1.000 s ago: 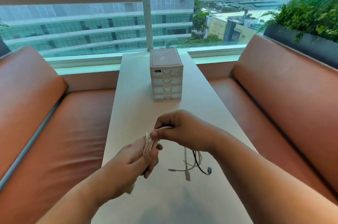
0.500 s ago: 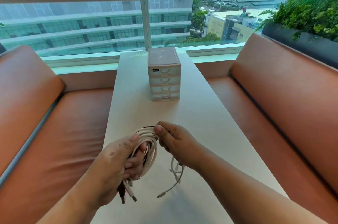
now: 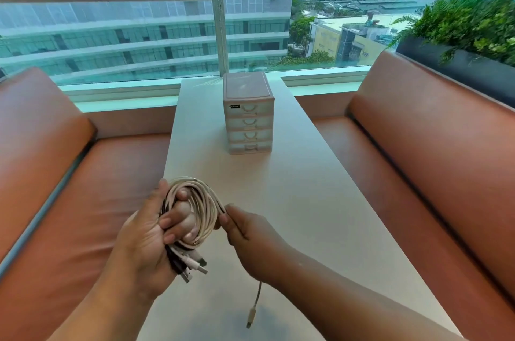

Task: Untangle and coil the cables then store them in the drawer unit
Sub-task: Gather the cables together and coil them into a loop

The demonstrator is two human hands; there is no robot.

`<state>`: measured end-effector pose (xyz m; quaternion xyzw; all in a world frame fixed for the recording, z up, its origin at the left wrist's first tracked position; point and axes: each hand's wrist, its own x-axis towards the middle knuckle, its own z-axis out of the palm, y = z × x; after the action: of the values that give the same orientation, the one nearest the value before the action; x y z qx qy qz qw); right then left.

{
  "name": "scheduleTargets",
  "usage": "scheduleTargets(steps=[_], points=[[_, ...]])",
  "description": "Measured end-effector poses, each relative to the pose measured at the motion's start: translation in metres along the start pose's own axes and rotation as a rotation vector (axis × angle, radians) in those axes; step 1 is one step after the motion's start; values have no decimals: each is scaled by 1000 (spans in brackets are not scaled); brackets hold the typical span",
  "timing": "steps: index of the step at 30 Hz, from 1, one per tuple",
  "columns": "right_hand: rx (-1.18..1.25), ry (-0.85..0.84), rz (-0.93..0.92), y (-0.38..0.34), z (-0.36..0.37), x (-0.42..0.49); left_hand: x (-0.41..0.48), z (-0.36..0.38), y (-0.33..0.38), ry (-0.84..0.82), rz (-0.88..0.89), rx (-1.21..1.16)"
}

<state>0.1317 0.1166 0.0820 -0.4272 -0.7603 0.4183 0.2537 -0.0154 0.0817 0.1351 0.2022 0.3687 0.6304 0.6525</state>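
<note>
Above the near end of a long white table (image 3: 320,201), edged both sides by tan leather benches (image 3: 418,159), bare top lay before the pale plastic four-drawer unit (image 3: 248,115), which stood drawers closed at the window end. Left hand (image 3: 147,237) gripped a coil of white and black cables (image 3: 204,207), plugs bunched below. Right hand (image 3: 248,234) pinched the coil's right edge, one white tail (image 3: 255,301) dangling.

White cables (image 3: 206,209), a few black strands among them; a pale pink-beige drawer unit (image 3: 248,115) with a small black label (image 3: 234,106); an off-white table (image 3: 306,201); plain tan-brown benches (image 3: 432,159); green foliage (image 3: 468,20) in a dark grey planter (image 3: 459,64).
</note>
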Motion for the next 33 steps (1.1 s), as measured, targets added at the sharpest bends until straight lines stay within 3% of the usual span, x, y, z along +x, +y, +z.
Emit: scheduleTargets(steps=[6,18,23,33], points=[[-273,-95,-3,-13,5,-5,6,-4,4,4,47,-100],[-553,-225,-90,-34,1,-8,20,-18,4,-9,178,-136],[-668,-313,-131,-38,-11,-5,22,-15,-9,62,289,88],[-847,-319,-268,-59,-40,-3,23,-15,-13,6,218,314]])
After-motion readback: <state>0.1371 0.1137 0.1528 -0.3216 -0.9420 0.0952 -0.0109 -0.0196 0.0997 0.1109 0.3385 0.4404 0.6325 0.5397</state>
